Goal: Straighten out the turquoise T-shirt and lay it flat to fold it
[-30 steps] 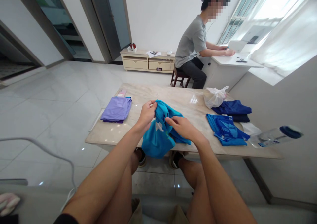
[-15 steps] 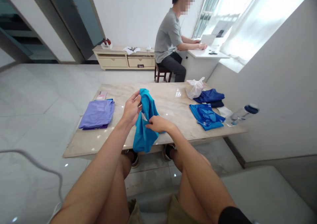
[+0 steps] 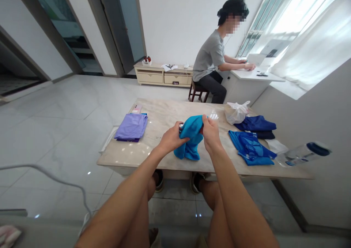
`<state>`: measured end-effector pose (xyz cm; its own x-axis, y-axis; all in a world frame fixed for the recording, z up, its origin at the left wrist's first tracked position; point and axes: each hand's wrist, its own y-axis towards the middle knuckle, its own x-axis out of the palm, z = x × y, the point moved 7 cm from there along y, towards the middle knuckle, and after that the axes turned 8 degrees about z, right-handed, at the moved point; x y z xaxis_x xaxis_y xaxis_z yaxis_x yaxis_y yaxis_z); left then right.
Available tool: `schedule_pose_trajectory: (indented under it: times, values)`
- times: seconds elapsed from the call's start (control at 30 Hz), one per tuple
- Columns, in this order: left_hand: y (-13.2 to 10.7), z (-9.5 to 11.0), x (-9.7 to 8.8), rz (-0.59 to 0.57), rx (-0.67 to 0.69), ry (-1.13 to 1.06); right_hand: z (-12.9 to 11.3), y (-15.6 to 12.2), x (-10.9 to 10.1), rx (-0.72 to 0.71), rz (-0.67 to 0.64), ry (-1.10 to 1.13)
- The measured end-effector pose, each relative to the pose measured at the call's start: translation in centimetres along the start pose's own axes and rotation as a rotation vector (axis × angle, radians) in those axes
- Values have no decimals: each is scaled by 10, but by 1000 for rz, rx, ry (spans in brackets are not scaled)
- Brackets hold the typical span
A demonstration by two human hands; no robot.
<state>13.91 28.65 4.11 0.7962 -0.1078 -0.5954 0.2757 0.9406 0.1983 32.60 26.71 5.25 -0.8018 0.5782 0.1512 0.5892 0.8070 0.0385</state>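
A bunched bright turquoise-blue cloth garment [image 3: 189, 145] hangs between my two hands over the front part of the marble-look table [image 3: 161, 111]; its exact kind does not show. My left hand [image 3: 173, 137] grips its left side, thumb in front and fingers behind. Closed on its upper right edge is my right hand [image 3: 210, 131]. To the left lies a folded lilac cloth [image 3: 131, 126] on darker purple fabric. Folded blue patterned clothing [image 3: 251, 145] lies to the right, in front of a navy folded piece [image 3: 255, 123].
A clear bottle with a dark blue lid [image 3: 303, 153] stands at the table's right end. Behind the clothes sits a white plastic bag [image 3: 237, 112]. A pink phone [image 3: 136, 108] lies at the back left. Beyond the table, a person [image 3: 212, 50] sits at a white desk [image 3: 255, 73].
My right hand has moved from the cloth's lower middle up to its top right edge. The cloth is gathered higher and shorter. The view has turned left.
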Motion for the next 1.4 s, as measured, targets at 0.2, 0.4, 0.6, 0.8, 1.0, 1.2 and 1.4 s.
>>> schedule_pose_trajectory:
  times: [0.2, 0.4, 0.6, 0.8, 1.0, 1.2, 1.4]
  values:
    - [10, 19, -28, 260, 91, -306, -36, 3, -12, -204, 44, 302]
    - [12, 0, -28, 494, -221, -895, -19, 10, 0, -311, -138, -180]
    - [2, 9, -9, 400, -258, -925, -6, -20, 20, -411, -313, -351]
    - [-2, 29, -19, 229, -166, -964, -21, -27, 17, -478, -375, -457]
    - [-8, 25, -36, 228, -106, -936, -17, -9, -3, -451, -310, -492]
    - [-14, 19, -66, 525, 39, -738, -18, -10, -4, -394, -528, -444]
    - [-16, 9, -83, 626, 27, -585, -29, -12, 0, -392, -524, -328]
